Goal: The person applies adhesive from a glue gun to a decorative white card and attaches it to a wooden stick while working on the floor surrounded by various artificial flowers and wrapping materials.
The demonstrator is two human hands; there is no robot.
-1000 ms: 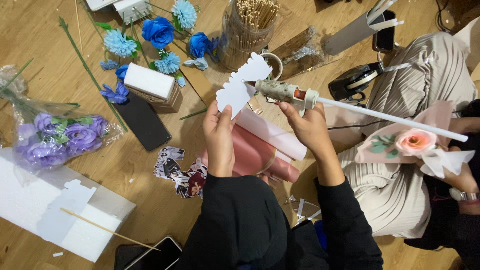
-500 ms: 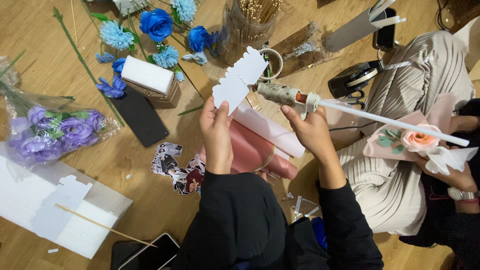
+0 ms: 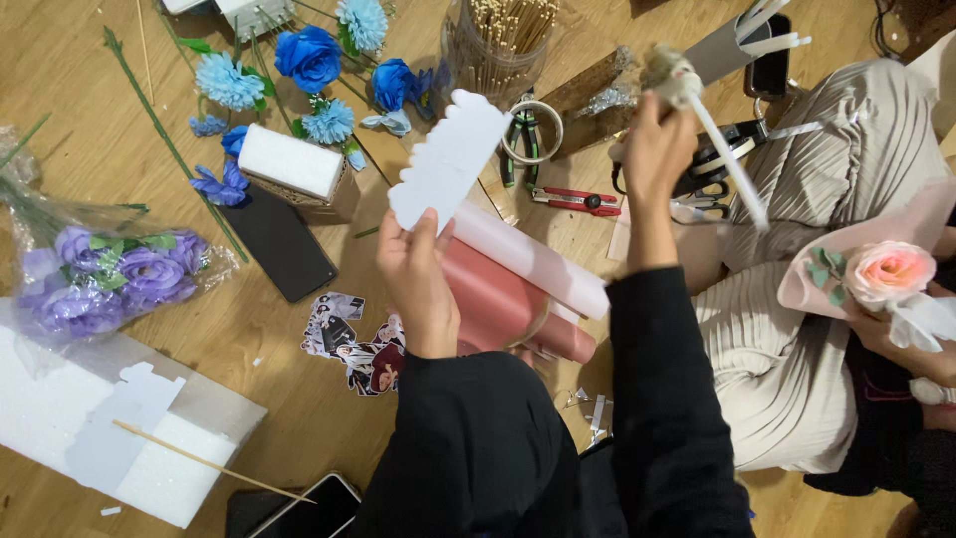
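Foam cut-out [image 3: 448, 159], white, scalloped edge: held up over the wooden floor [image 3: 149, 159], pinched at its lower end by the left hand [image 3: 416, 279], thumb in front, fingers behind. Just below it lie two paper rolls, one pink [image 3: 503, 309], one white [image 3: 533, 261].

Foam sheet [image 3: 60, 418], lower left on the floor, shows a notch of matching outline; a thin wooden skewer [image 3: 214, 463] rests across it.

Bag of purple flowers [image 3: 110, 279] to the left; blue flowers [image 3: 309, 60] at top, well apart from both hands.

Right hand [image 3: 652, 149] is raised and closed round a glue gun [image 3: 672, 75] with a white glue stick [image 3: 732, 164] slanting down from it. Nozzle is hidden, so I cannot tell which way it aims.

Another person sits at right, holding a wrapped pink rose [image 3: 886, 271].

Risks, as judged: thin foam could snap under that end-only pinch; a hot tip could melt it or burn fingers; the stick swings close to the neighbour's bouquet.
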